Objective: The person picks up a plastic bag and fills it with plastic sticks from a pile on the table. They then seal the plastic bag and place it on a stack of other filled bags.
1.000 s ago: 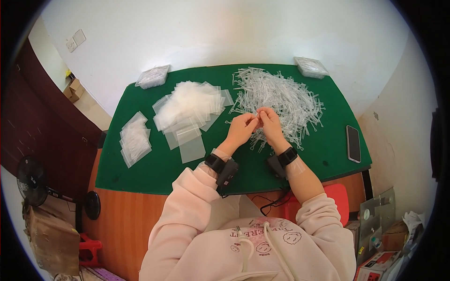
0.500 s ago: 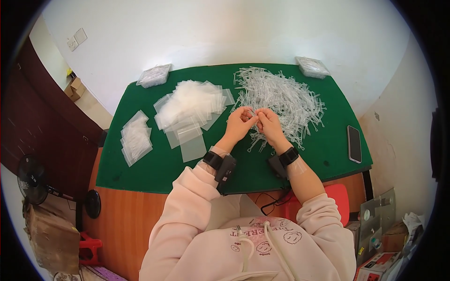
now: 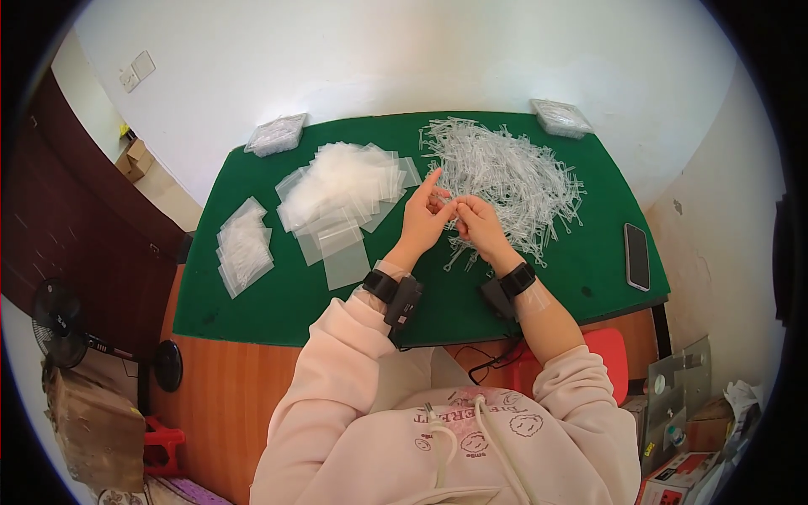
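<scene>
Head view, taking the green bench (image 3: 252, 320) as a dial with 12 at its wall side: a black fan (image 3: 59, 324) stands off the bench, between 8 and 9 o'clock. On the cloth at 9 lies a small stack (image 3: 244, 248) of overlapping clear bags (what is in them is hard to make out). The left tub (image 3: 276, 135), clear and filled, sits at 10 by the wall. Nearer the middle, also toward 10, the bags (image 3: 345, 244) spread in a large heap, flat and overlapping.

The left hand (image 3: 423, 223) is near the dial's centre, its index finger stretched toward 1 and its other fingers partly curled; its thumb meets the fingertips of the right hand (image 3: 481, 229). That right hand points to 11, fingers bent in and closed together; whether either hand grips anything is too small to tell. Just beyond it at 2 lie the sticks (image 3: 509, 181), a big loose pile, clear and thin, many ending in a ring. The right tub (image 3: 561, 119) sits between 1 and 2, beyond the pile. A dark-faced phone (image 3: 637, 257) lies at 3, near the bench's edge.
</scene>
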Motion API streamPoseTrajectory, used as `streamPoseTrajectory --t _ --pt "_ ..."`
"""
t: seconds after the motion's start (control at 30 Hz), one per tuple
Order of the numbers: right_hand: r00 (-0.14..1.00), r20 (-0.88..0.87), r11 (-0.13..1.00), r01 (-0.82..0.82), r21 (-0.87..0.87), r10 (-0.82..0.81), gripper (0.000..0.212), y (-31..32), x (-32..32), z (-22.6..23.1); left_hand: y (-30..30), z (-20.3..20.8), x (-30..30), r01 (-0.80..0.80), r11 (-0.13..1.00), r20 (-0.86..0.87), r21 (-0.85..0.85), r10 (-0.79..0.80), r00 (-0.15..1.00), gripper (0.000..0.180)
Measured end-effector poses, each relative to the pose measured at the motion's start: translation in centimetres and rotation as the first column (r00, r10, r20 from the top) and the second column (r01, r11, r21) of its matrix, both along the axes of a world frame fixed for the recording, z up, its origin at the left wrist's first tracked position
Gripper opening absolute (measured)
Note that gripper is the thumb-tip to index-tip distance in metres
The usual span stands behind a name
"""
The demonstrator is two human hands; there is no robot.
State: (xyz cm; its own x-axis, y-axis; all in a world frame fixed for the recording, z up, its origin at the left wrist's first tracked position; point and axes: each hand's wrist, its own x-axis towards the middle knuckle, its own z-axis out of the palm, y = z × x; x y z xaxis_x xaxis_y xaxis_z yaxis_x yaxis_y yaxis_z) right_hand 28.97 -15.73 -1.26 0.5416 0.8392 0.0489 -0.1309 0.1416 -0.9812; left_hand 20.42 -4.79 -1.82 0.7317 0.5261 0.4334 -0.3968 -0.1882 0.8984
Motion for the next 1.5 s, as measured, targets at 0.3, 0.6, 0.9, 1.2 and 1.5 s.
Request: streamPoseTrajectory --t 0.3,0.6,0.9,1.2,1.5 --pt "1.000 0.013 1.000 -0.007 0.009 0.006 0.017 0.0 0.0 -0.1 0.1 0.0 -0.1 -0.075 0.983 -0.012 0.166 0.078 0.997 0.055" --pt "1.000 0.028 0.999 0.012 0.040 -0.013 0.017 0.1 0.1 -0.2 -0.2 0.0 -0.1 -0.124 0.973 0.032 0.196 0.120 0.992 0.054" --pt "0.998 0.061 0.999 0.004 0.042 -0.007 0.017 -0.1 -0.1 0.3 -1.1 -0.1 0.3 -0.088 0.996 0.024 0.026 0.087 0.996 0.058" --pt "0.995 -0.086 0.996 -0.047 0.071 0.053 0.020 0.2 -0.7 0.4 -0.6 -0.2 0.2 -0.101 0.994 0.071 -0.038 0.103 0.992 0.056" --pt "0.998 0.055 0.999 0.035 0.041 -0.038 0.019 0.1 0.2 0.1 0.0 -0.7 0.1 -0.055 0.984 0.063 -0.169 0.066 0.996 0.047"
